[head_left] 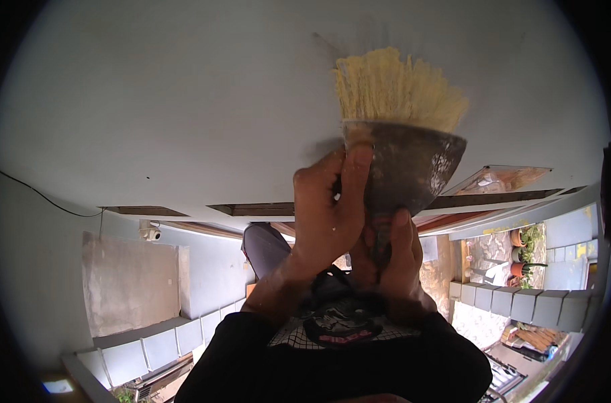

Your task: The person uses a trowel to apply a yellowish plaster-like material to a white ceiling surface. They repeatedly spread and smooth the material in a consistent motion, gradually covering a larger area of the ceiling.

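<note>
Surface [184, 101] pale, yellow streaky patch [399, 91] along scraper [413, 164]'s upper edge; left hand [329, 208] pinches its side, right hand [401, 258] closed round handle [383, 236]; potted plants [518, 269] behind.

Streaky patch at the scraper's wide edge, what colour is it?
The streaky patch is yellow, best seen in the head view.

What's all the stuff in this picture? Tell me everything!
broad flat tool: 1, dark grey-brown, in both hands
streaky patch: 1, yellow, above the tool's wide edge
smooth surface: 1, pale grey, filling the top
wire: 1, black, far left
camera-like device: 1, white, left
panel: 1, brownish, left
potted plants: several, green, right
blocks: many, whitish, lower left and right
tiny clutter: uncountable, mixed colours, lower right
sleeves: 2, black, bottom
left hand: 1, bare, on the tool's left
right hand: 1, bare, on the tool's narrow end
</note>
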Demonstrator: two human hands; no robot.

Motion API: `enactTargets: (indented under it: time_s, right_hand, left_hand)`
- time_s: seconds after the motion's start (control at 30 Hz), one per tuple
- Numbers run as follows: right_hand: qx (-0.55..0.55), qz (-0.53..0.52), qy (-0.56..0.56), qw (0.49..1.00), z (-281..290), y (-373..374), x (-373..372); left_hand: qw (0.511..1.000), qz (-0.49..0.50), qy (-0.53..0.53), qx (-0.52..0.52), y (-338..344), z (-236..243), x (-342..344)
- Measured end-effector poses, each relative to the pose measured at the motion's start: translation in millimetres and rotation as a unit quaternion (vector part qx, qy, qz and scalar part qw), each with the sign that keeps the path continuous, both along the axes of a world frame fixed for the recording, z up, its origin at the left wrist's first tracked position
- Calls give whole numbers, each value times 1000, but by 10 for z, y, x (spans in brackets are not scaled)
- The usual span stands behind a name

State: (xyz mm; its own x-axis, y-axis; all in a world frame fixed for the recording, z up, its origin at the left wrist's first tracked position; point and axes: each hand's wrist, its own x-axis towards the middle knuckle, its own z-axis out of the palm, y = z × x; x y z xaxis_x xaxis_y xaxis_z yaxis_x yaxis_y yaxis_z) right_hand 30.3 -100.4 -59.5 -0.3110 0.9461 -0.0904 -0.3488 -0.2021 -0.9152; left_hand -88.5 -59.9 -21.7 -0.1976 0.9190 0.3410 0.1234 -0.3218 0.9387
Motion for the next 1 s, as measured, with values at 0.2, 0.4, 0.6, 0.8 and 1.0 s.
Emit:
enactTargets:
  time_s: [0.2, 0.4, 0.6, 0.8, 1.0]
  right_hand:
    - [5, 11, 25, 1000, -63, 8, 33]
    - [-64, 26, 49, 996, 58, 63, 44]
    - [-34, -21, -8, 999, -117, 21, 57]
    - [-34, 33, 61, 997, -146, 19, 67]
    - [-23, 19, 9, 1000, 49, 78, -18]
  left_hand:
    - [1000, -20, -9, -5, 41, -65, -10]
    - [999, -4, -12, -40, 27, 153, -30]
    - [1000, 4, 20, 5, 54, -99, -19]
    - [999, -13, -20, -26, 43, -238, 8]
    - [999, -10, -24, -30, 34, 152, -25]
